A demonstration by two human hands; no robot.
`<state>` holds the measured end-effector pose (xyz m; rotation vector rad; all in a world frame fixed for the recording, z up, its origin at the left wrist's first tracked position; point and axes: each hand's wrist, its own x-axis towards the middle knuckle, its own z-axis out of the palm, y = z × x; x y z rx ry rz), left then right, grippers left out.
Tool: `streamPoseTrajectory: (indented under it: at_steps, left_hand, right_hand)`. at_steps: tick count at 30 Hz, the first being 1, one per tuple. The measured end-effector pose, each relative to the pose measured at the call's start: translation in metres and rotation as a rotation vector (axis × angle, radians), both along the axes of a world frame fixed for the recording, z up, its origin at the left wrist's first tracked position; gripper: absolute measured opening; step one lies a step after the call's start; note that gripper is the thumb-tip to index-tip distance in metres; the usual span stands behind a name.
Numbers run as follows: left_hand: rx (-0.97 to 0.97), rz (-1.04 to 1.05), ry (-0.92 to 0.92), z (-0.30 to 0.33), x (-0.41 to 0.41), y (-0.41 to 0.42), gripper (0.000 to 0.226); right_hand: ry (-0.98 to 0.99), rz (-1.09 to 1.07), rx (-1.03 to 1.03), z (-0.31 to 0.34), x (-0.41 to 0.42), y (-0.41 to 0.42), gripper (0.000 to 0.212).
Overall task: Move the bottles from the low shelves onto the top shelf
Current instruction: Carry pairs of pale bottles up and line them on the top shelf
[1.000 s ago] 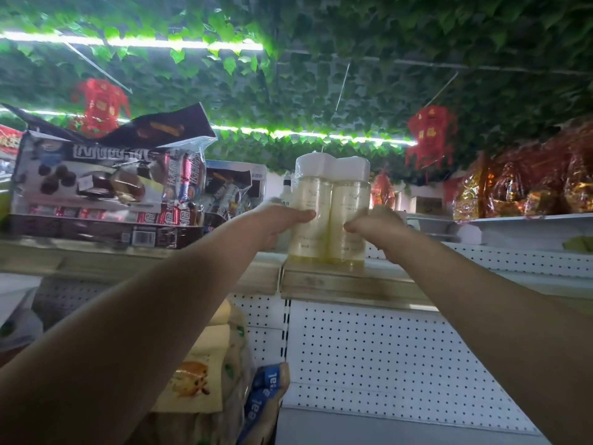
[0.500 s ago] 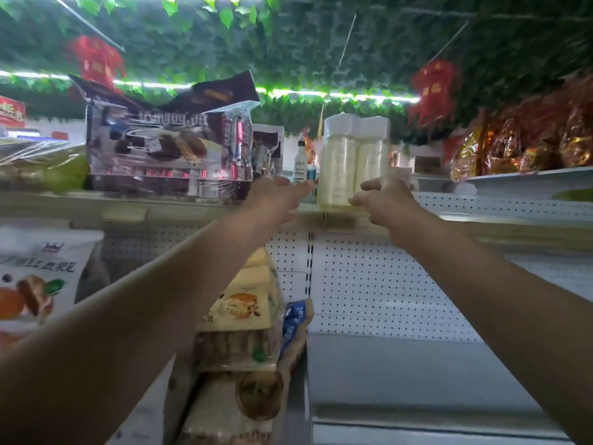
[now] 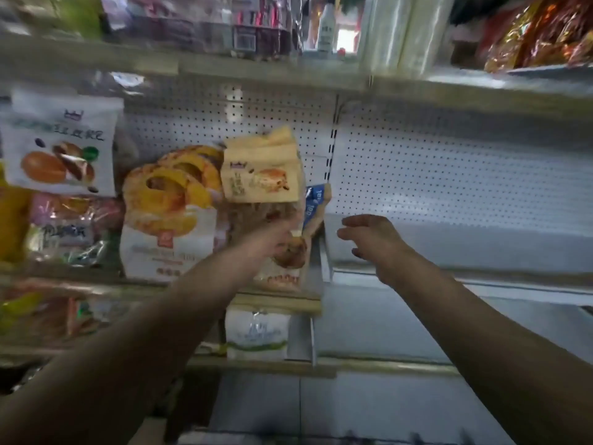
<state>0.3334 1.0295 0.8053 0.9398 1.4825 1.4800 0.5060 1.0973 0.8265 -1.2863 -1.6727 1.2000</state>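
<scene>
Now, in the head view, the two pale bottles (image 3: pixel 398 30) stand side by side, touching, up on the top shelf (image 3: pixel 481 86), close to its front edge. Both hands hang lower down and hold nothing. The left hand (image 3: pixel 272 242) is in front of the bread bags (image 3: pixel 263 175), and it is too blurry to tell how its fingers lie. The right hand (image 3: pixel 372 239) has its fingers loose and spread out a little, in front of the bare white shelf (image 3: pixel 481 248). No other bottle of that kind shows on the low shelves here, so the person probably has to look further down. What could go wrong? The bottles sit near the edge, so a bump to the top shelf might knock them off. The left hand is very near the bread bags, and a quick swing could drag one off its shelf. The picture is blurry, so a fast reach might miss.
</scene>
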Motion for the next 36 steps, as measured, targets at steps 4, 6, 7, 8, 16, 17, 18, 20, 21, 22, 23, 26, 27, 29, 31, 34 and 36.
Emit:
streamPoseTrajectory:
  at_steps: [4, 6, 7, 8, 16, 17, 18, 20, 21, 22, 23, 26, 27, 29, 31, 34, 36]
  left_hand:
    - [-0.103, 0.026, -0.117, -0.063, -0.004, -0.012, 0.002]
    - [-0.168, 0.062, -0.143, -0.099, -0.008, -0.014, 0.017]
    - [-0.189, 0.078, -0.131, -0.113, -0.009, -0.014, 0.031]
    - [-0.212, 0.087, -0.13, -0.127, -0.009, -0.016, 0.039]
    - [-0.484, 0.165, -0.313, -0.249, -0.003, -0.027, 0.018]
    - [-0.515, 0.159, -0.328, -0.265, 0.0, -0.03, 0.011]
    - [-0.542, 0.156, -0.305, -0.283, 0.002, -0.033, 0.011]
    - [-0.594, 0.176, -0.242, -0.323, 0.006, -0.041, 0.025]
    - [-0.623, 0.183, -0.246, -0.341, 0.009, -0.045, 0.028]
    - [-0.651, 0.18, -0.246, -0.358, 0.011, -0.049, 0.026]
    - [-0.686, 0.175, -0.243, -0.375, 0.013, -0.051, 0.023]
    - [-0.753, 0.21, -0.291, -0.431, 0.016, -0.061, 0.021]
    - [-0.763, 0.227, -0.32, -0.451, 0.017, -0.064, 0.025]
    - [-0.797, 0.268, -0.385, -0.489, 0.019, -0.07, 0.032]
    - [-0.836, 0.348, -0.454, -0.52, 0.021, -0.072, 0.041]
    - [-0.894, 0.413, -0.459, -0.569, 0.022, -0.074, 0.053]
    - [-0.925, 0.421, -0.453, -0.603, 0.02, -0.076, 0.055]
  right_hand:
    - [-0.081, 0.017, -0.126, -0.056, -0.004, -0.018, 0.012]
    - [-0.124, 0.046, -0.192, -0.087, -0.008, -0.021, 0.028]
    - [-0.144, 0.044, -0.212, -0.098, -0.009, -0.021, 0.033]
    - [-0.165, 0.053, -0.232, -0.111, -0.011, -0.02, 0.036]
    - [-0.294, 0.116, -0.457, -0.235, -0.013, -0.006, 0.027]
    - [-0.319, 0.125, -0.485, -0.252, -0.012, -0.005, 0.025]
    - [-0.345, 0.139, -0.516, -0.272, -0.01, -0.003, 0.024]
    - [-0.382, 0.155, -0.613, -0.314, -0.008, 0.0, 0.027]
    - [-0.401, 0.154, -0.657, -0.334, -0.007, 0.0, 0.027]
    - [-0.425, 0.151, -0.687, -0.355, -0.006, -0.001, 0.027]
    - [-0.455, 0.157, -0.708, -0.375, -0.006, -0.003, 0.028]
    - [-0.511, 0.157, -0.787, -0.426, -0.005, -0.013, 0.027]
    - [-0.514, 0.144, -0.828, -0.443, -0.006, -0.015, 0.019]
    - [-0.513, 0.102, -0.902, -0.471, -0.009, -0.018, 0.007]
    - [-0.535, 0.081, -0.968, -0.499, -0.012, -0.018, 0.008]
    - [-0.553, 0.067, -0.961, -0.547, -0.018, -0.021, 0.018]
    - [-0.555, 0.04, -0.974, -0.58, -0.021, -0.023, 0.006]
